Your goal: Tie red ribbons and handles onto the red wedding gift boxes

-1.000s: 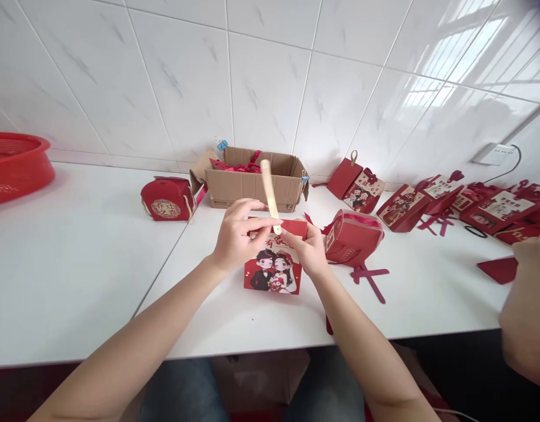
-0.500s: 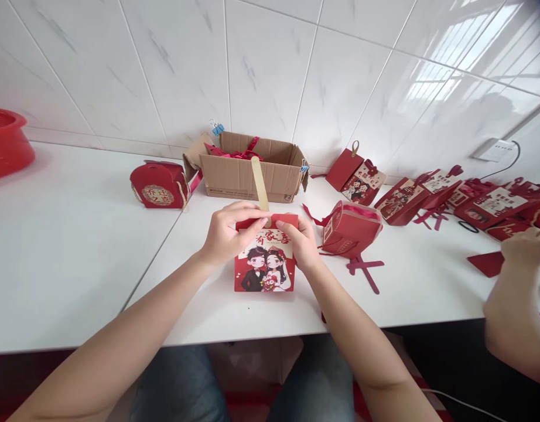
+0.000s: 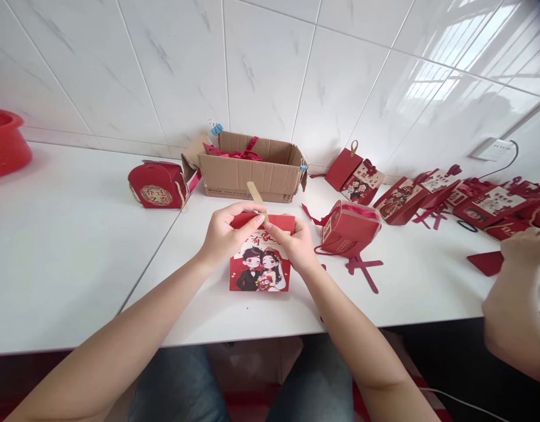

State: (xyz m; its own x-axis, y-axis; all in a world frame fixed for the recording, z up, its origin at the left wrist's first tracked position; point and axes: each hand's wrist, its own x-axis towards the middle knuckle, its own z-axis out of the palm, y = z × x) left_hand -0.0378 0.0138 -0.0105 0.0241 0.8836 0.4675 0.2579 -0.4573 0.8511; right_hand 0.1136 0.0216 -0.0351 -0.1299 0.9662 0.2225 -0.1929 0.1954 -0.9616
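Observation:
A red box [image 3: 260, 272] with a cartoon bride and groom stands upright in front of me near the table's front edge. From its top a flat gold strap [image 3: 255, 193] sticks up and leans left. My left hand [image 3: 230, 231] is closed at the top left, its thumb and fingers pinching the strap. My right hand [image 3: 297, 240] is closed round the top right corner of the box, its thumb tip against the base of the strap. Fingers cover part of the box's top edge and lettering.
An open cardboard box [image 3: 250, 174] with red ribbon stands behind. To its left is a red arched box [image 3: 157, 186], then a red basin [image 3: 6, 143]. Right are a tilted red box [image 3: 351, 230], more red boxes [image 3: 399, 199] and a person's hand [image 3: 528, 249].
The gold strap has sunk lower and tilts more to the left, its top now below the cardboard box's rim. The red box and both hands have shifted slightly left.

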